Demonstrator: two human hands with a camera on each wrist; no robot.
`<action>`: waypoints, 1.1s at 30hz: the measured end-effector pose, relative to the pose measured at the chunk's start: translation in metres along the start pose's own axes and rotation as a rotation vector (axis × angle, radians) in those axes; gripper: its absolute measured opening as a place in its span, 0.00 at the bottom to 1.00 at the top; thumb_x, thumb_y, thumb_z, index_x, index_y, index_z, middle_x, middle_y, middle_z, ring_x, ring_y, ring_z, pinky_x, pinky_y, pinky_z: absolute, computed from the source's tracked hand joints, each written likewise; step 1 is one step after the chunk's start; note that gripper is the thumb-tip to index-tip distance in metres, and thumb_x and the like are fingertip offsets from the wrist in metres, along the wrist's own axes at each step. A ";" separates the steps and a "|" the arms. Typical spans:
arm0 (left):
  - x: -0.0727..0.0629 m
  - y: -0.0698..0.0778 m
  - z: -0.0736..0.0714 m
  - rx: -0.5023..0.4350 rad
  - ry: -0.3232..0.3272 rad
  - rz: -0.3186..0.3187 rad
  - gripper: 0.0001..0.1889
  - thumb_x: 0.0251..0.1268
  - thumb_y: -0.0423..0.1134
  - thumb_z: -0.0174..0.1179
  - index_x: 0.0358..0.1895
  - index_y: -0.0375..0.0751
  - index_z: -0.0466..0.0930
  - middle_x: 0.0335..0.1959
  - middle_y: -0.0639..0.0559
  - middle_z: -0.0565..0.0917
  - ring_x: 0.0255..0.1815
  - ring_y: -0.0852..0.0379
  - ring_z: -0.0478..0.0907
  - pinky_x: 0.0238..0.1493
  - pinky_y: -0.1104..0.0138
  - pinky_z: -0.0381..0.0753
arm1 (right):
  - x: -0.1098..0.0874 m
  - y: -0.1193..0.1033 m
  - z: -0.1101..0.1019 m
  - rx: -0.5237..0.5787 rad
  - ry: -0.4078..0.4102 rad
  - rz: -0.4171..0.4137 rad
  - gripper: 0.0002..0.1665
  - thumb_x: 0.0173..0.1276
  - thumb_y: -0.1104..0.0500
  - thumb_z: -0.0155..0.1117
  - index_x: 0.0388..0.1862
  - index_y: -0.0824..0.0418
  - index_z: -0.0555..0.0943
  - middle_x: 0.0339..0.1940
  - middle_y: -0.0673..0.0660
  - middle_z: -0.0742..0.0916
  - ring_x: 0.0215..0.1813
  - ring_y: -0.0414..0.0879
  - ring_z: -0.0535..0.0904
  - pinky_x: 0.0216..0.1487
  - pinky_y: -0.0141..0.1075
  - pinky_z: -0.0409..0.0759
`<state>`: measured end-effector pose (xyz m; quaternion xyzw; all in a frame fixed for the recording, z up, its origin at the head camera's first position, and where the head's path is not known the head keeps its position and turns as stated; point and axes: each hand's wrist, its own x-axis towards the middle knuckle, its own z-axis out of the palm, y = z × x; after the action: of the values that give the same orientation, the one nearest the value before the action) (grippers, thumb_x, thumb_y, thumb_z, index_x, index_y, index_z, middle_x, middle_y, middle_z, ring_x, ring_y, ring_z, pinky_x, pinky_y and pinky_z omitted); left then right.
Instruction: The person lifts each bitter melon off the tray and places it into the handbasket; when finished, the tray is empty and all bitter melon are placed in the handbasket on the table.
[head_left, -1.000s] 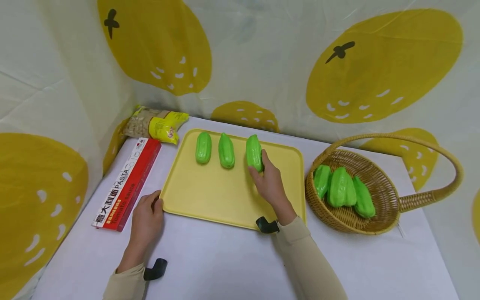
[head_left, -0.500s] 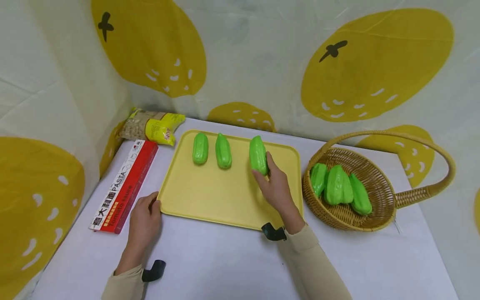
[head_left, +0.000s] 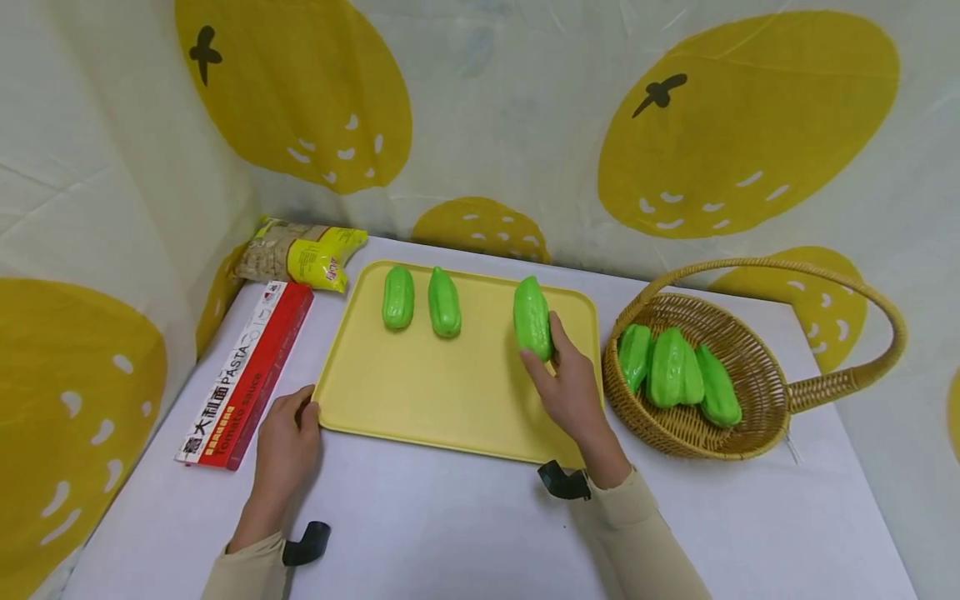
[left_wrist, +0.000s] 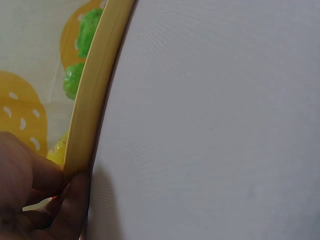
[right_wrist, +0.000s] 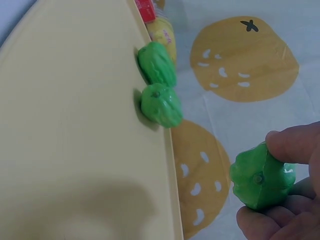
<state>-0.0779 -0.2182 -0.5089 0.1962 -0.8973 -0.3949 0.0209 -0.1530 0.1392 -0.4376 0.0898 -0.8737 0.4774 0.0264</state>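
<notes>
- Gripping the ridged green vegetable (head_left: 532,317), the right hand (head_left: 572,387) has its thumb on one side and curled fingers on the other, parted only as far as the vegetable's width.
- From my head view that vegetable sits over the right part of the yellow tray (head_left: 420,387); the right wrist view shows me its rounded end against the curtain (right_wrist: 220,107).
- At the tray's near left corner, the left hand (head_left: 287,442) pinches the rim between thumb and fingers; on the left wrist view I see just the rim's thickness between them.
- Two green vegetables, a left one (head_left: 398,297) and a right one (head_left: 445,303), lie side by side, apart, near the tray's far edge.
- Right of the tray I have a wicker basket (head_left: 678,437), with its arched handle (head_left: 825,392) leaning right and several green vegetables (head_left: 675,367) inside.
- Left of the tray, a red and white pasta box (head_left: 244,375) lies at a slant, with a yellow bag (head_left: 300,254) just beyond it.
- Everything rests on a white-covered table (head_left: 442,525).
</notes>
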 end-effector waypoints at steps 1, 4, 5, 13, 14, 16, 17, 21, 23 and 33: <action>0.000 0.000 0.000 -0.002 0.000 0.002 0.24 0.80 0.37 0.48 0.73 0.32 0.68 0.64 0.32 0.75 0.66 0.35 0.73 0.68 0.41 0.75 | -0.001 0.000 -0.001 -0.002 0.003 -0.003 0.46 0.77 0.54 0.61 0.83 0.66 0.49 0.79 0.71 0.66 0.78 0.61 0.66 0.73 0.52 0.72; 0.000 0.000 0.000 -0.006 0.002 0.008 0.24 0.80 0.37 0.48 0.73 0.32 0.68 0.64 0.32 0.75 0.66 0.35 0.73 0.68 0.41 0.75 | -0.007 -0.001 -0.007 -0.006 0.016 -0.004 0.46 0.77 0.54 0.61 0.83 0.66 0.50 0.80 0.70 0.66 0.78 0.61 0.67 0.72 0.52 0.73; 0.000 0.000 0.000 -0.006 0.004 0.012 0.24 0.80 0.36 0.48 0.73 0.32 0.68 0.64 0.32 0.75 0.66 0.35 0.73 0.68 0.41 0.75 | -0.009 -0.002 -0.009 -0.006 0.018 -0.003 0.46 0.77 0.54 0.61 0.83 0.66 0.50 0.80 0.70 0.65 0.78 0.61 0.66 0.72 0.52 0.73; 0.001 -0.002 0.000 -0.014 0.039 0.055 0.23 0.79 0.35 0.48 0.71 0.30 0.70 0.61 0.30 0.77 0.63 0.34 0.74 0.66 0.41 0.75 | -0.022 -0.006 -0.019 0.020 0.048 -0.007 0.44 0.78 0.56 0.59 0.83 0.66 0.51 0.80 0.70 0.64 0.78 0.62 0.66 0.71 0.50 0.72; 0.001 -0.002 0.000 -0.015 0.039 0.058 0.23 0.79 0.35 0.48 0.71 0.29 0.70 0.61 0.30 0.77 0.63 0.34 0.74 0.66 0.41 0.75 | -0.024 -0.007 -0.020 0.021 0.053 -0.009 0.44 0.78 0.56 0.60 0.83 0.67 0.51 0.80 0.71 0.64 0.78 0.62 0.66 0.70 0.49 0.73; 0.001 -0.002 0.000 -0.015 0.034 0.057 0.23 0.79 0.34 0.48 0.71 0.29 0.70 0.61 0.30 0.76 0.63 0.34 0.74 0.66 0.41 0.75 | -0.026 -0.007 -0.021 0.022 0.058 -0.019 0.43 0.78 0.57 0.60 0.82 0.68 0.51 0.80 0.72 0.64 0.77 0.62 0.66 0.70 0.48 0.73; 0.000 -0.002 0.000 -0.015 0.031 0.054 0.23 0.79 0.34 0.48 0.71 0.29 0.70 0.61 0.30 0.76 0.63 0.34 0.74 0.66 0.41 0.75 | -0.027 -0.007 -0.022 0.021 0.060 -0.019 0.43 0.78 0.58 0.60 0.82 0.68 0.51 0.80 0.72 0.64 0.77 0.62 0.66 0.69 0.48 0.73; -0.001 0.000 -0.001 -0.019 0.023 0.037 0.23 0.79 0.35 0.48 0.72 0.30 0.70 0.62 0.30 0.76 0.63 0.34 0.74 0.66 0.41 0.75 | -0.032 -0.006 -0.027 0.007 0.062 -0.006 0.44 0.78 0.58 0.60 0.82 0.68 0.50 0.80 0.72 0.64 0.77 0.62 0.66 0.69 0.47 0.72; -0.001 0.000 -0.001 -0.020 0.019 0.033 0.23 0.79 0.35 0.48 0.72 0.30 0.69 0.62 0.31 0.76 0.64 0.35 0.74 0.66 0.41 0.76 | -0.035 -0.005 -0.030 -0.005 0.066 0.011 0.44 0.78 0.57 0.60 0.83 0.67 0.50 0.80 0.71 0.63 0.77 0.62 0.66 0.69 0.47 0.72; 0.001 -0.002 0.000 -0.011 0.020 0.031 0.23 0.80 0.36 0.48 0.72 0.31 0.70 0.62 0.31 0.76 0.63 0.35 0.74 0.65 0.41 0.77 | -0.051 0.001 -0.047 -0.066 0.124 0.022 0.43 0.77 0.59 0.60 0.83 0.65 0.52 0.80 0.71 0.64 0.76 0.63 0.67 0.64 0.18 0.67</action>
<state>-0.0777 -0.2198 -0.5103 0.1862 -0.8979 -0.3973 0.0371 -0.1047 0.1859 -0.4202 0.0496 -0.8866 0.4533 0.0781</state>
